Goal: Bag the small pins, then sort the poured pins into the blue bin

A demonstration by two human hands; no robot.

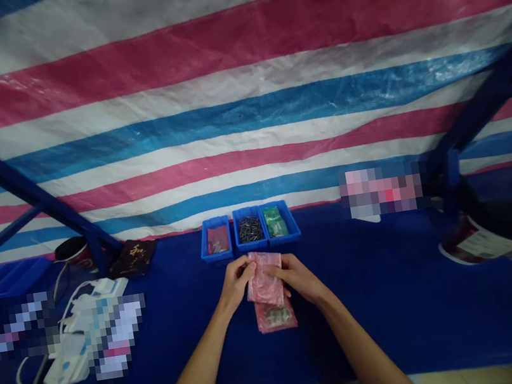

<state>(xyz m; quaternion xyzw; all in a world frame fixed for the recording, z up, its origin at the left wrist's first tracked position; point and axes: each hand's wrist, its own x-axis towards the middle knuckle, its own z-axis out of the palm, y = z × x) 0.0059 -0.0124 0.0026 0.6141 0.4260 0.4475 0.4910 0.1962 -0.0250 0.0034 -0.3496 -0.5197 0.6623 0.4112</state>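
Between my two hands is a pink translucent plastic bag [266,285]. My left hand [236,279] pinches its upper left side, thumb on top. My right hand [298,275] grips the right side, its thumb lying across the front. Below it on the blue table rests a second pink bag [277,318] with something greyish inside, partly covered by the first. Just beyond my hands stand three small blue bins: the left bin [204,251] has a pink bag in it, the middle bin [252,245] dark screw-like pieces, the right bin [295,232] green packets.
White power strips [74,347] with tangled cables lie at the left, near a dark brown packet [133,257]. A blue tray [13,277] sits at far left. Round tubs stand on both sides, the right tub [478,242] labelled. A striped tarp [244,110] hangs behind the table [397,299].
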